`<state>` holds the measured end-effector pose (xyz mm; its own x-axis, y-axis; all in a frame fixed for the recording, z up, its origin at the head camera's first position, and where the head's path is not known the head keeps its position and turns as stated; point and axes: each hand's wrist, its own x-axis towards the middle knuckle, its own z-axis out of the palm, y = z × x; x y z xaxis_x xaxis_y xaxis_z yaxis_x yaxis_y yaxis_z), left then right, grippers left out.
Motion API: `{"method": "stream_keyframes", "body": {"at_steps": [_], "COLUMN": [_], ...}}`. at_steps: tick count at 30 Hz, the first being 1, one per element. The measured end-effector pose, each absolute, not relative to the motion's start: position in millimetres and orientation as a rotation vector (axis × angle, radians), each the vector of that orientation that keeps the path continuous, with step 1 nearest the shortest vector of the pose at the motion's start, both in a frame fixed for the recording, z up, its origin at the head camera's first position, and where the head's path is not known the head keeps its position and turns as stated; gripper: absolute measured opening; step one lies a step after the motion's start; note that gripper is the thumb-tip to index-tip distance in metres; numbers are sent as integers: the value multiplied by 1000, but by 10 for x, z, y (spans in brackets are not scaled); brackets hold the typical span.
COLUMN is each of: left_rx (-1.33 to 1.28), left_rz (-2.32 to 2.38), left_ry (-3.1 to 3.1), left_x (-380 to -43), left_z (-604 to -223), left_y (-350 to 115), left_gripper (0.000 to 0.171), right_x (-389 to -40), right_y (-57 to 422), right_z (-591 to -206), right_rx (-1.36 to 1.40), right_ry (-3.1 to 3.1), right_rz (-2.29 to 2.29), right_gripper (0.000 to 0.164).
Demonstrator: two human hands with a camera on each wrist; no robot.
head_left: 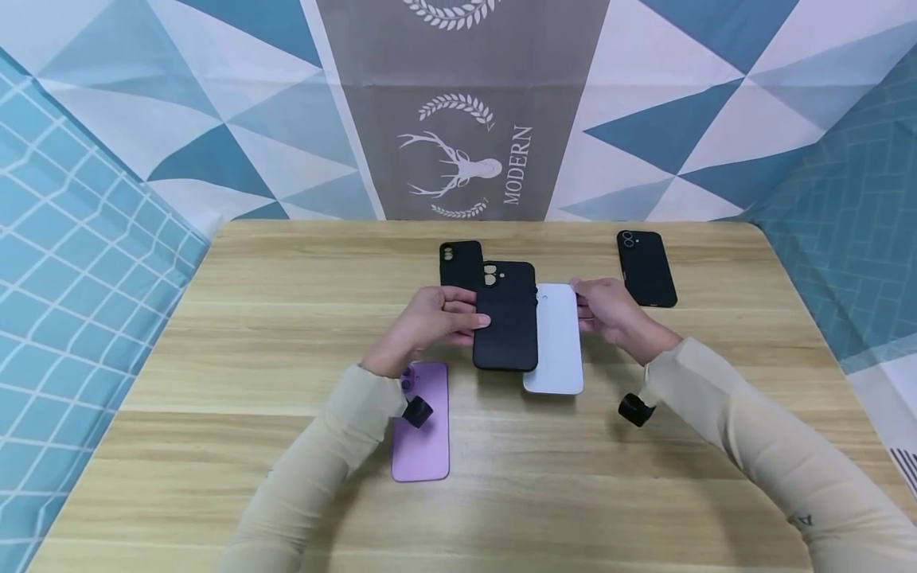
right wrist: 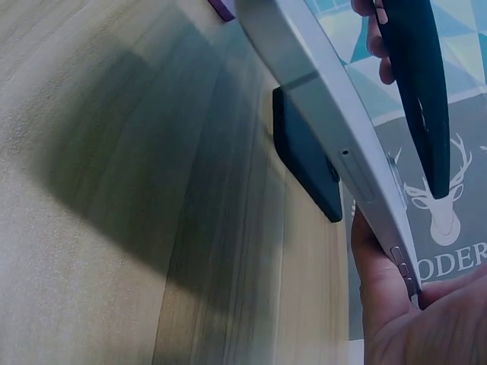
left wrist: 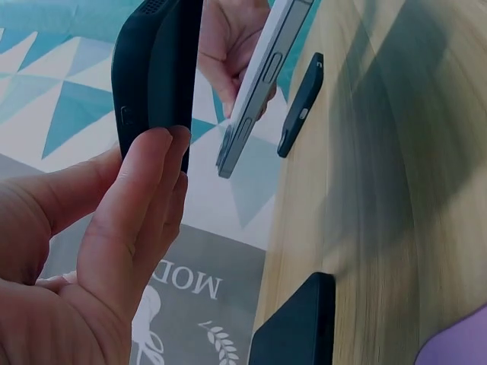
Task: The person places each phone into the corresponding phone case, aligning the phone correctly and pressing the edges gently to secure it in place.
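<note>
Nearest, towards the left, a purple phone (head_left: 423,446) lies on the wooden table (head_left: 609,493). Beyond it, the left hand (head_left: 440,315) pinches a raised black case (head_left: 505,330); just right, the right hand (head_left: 607,309) pinches a white phone (head_left: 561,346), also raised. Farther lie a second case (head_left: 461,265) and, right, a dark phone-shaped piece (head_left: 647,270).
</note>
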<state>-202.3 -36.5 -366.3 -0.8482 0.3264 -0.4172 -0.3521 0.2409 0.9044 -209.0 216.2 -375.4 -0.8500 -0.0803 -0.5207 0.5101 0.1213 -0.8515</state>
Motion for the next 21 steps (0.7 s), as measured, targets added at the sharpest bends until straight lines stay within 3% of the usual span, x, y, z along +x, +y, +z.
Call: {"method": "stream_keyframes", "body": {"at_steps": [21], "left_rx": [11], "left_rz": [1649], "left_ry": [1946], "left_x": [-2010], "left_z": [-3791], "left_y": [-193], "left_gripper": [49], "right_x": [-2075], "right_y": [2137], "right_z": [-3706], "right_rx": [410], "right_ry": [1954], "right_rz": [-1799], "right_gripper": [30]}}
